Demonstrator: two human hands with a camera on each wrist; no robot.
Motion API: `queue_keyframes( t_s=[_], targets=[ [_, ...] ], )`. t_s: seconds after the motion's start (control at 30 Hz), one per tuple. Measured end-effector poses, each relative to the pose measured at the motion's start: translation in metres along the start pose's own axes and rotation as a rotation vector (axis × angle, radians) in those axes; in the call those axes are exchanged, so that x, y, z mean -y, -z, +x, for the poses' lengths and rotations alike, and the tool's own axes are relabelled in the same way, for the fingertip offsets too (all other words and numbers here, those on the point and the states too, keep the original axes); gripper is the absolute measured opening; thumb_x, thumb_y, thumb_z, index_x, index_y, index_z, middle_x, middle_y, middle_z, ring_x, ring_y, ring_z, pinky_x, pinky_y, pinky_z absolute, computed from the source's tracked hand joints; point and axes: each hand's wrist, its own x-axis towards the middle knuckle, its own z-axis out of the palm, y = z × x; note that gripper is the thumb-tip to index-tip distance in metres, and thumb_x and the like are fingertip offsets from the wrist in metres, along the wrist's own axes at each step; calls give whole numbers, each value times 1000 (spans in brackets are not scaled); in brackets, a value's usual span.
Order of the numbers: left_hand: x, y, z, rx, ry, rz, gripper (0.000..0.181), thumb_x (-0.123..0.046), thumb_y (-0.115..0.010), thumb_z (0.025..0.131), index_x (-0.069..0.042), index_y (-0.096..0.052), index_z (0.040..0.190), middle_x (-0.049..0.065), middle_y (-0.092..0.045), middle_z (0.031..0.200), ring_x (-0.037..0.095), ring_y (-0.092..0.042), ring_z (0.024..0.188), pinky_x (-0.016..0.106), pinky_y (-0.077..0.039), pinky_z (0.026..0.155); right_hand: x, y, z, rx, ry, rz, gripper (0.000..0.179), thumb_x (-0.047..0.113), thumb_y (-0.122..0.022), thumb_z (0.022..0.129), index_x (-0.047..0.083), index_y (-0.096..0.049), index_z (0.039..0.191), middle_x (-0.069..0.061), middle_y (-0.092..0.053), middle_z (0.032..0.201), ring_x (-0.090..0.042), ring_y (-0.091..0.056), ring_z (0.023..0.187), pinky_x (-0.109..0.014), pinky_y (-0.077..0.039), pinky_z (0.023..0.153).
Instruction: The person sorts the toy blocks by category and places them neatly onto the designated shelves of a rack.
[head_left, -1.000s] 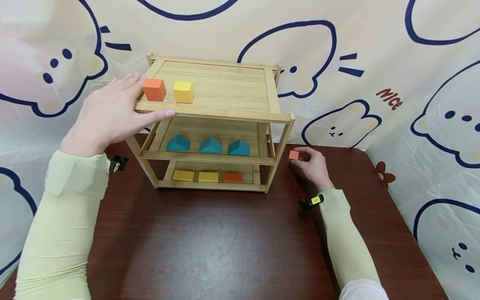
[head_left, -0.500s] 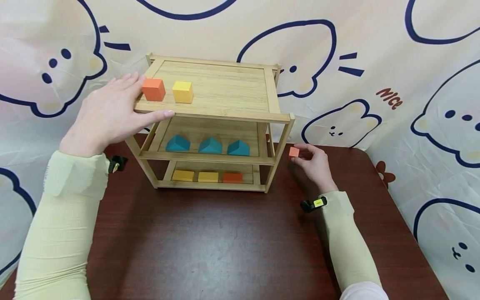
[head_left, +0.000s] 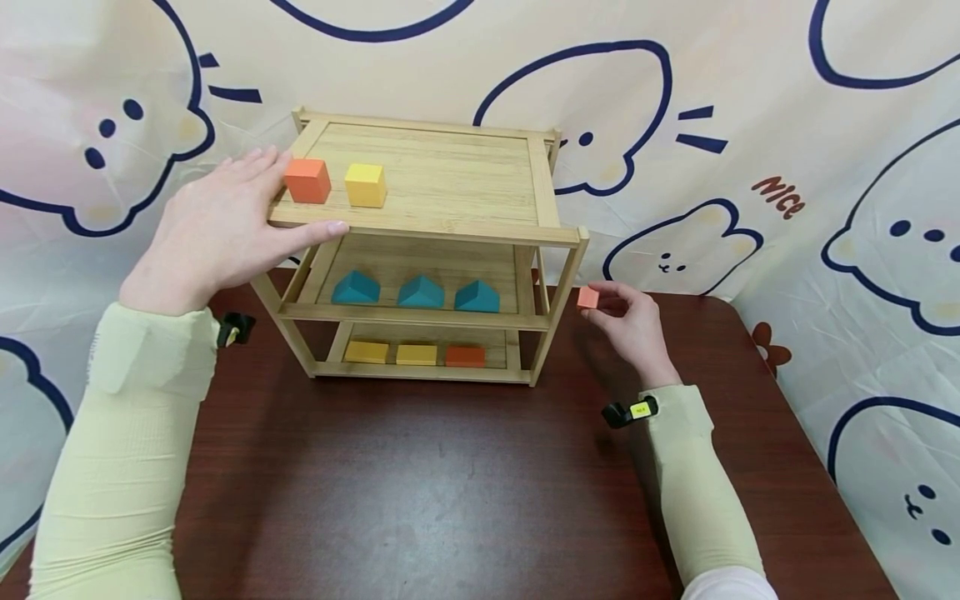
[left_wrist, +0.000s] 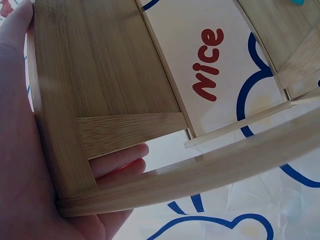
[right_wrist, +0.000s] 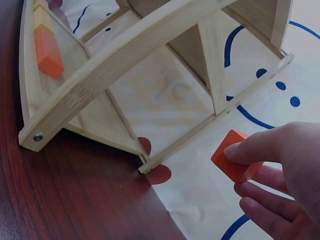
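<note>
My left hand [head_left: 217, 229] rests on the front left corner of a wooden three-tier shelf [head_left: 450, 162]. Its thumb lies straight along the front edge; the other fingers stretch over the left side, and two fingertips [left_wrist: 122, 160] show through a gap by the rail. To the right of the shelf, my right hand [head_left: 630, 329] pinches an orange cube [right_wrist: 232, 155] between thumb and fingers, held above the table. A larger-looking orange cube [head_left: 307, 181] and a yellow cube [head_left: 365, 185] stand on the top tier, the orange one beside my left fingers.
Three blue triangular blocks [head_left: 421, 292] line the middle tier. On the bottom tier lie two flat yellow blocks [head_left: 416, 354] and a flat orange block [head_left: 465, 357]. The dark brown table [head_left: 420, 483] carries the shelf, with a cartoon-printed cloth [head_left: 825, 250] hanging behind and beside it.
My right hand has risen slightly with the orange cube, which now appears a little higher beside the shelf. My left hand and the blocks on the shelf have stayed in place.
</note>
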Motion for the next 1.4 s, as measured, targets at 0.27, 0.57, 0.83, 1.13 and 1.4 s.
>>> queue_keyframes(
  t_s=[0.27,0.57,0.83,1.13,1.4],
  targets=[
    [0,0,0,0,2,1,108,-78,-49,89,-1,-25,160,27,-18,163,51,-21,146,68,-22,112,9,3,-1,-8,37,7,39,11,-82,88,12,-72,125,-7,-71,114,-22,-67,100,-31,-56,85],
    [0,0,-1,0,1,-1,107,-78,-50,90,-2,-25,160,27,-19,163,52,-20,146,69,-22,112,17,6,-3,-14,37,1,40,12,-81,89,13,-71,127,-4,-70,116,-20,-67,101,-36,-56,87],
    [0,1,-1,14,7,6,108,-79,-48,90,-1,-23,161,24,-15,164,48,-17,149,66,-20,114,23,9,-4,-38,44,10,41,12,-82,88,13,-72,128,-5,-69,121,-21,-67,102,-24,-54,83],
    [0,1,0,23,11,10,108,-79,-46,90,-3,-19,162,24,-14,165,49,-16,148,68,-20,113,30,12,-8,-61,50,18,41,13,-83,87,16,-73,127,-3,-68,121,-20,-66,102,-26,-53,85],
    [0,0,0,15,6,10,108,-79,-47,90,-2,-22,161,26,-16,164,51,-19,147,68,-21,112,39,16,-16,-70,68,9,41,19,-83,87,17,-73,126,1,-68,118,-16,-64,100,-34,-50,84]
  ],
)
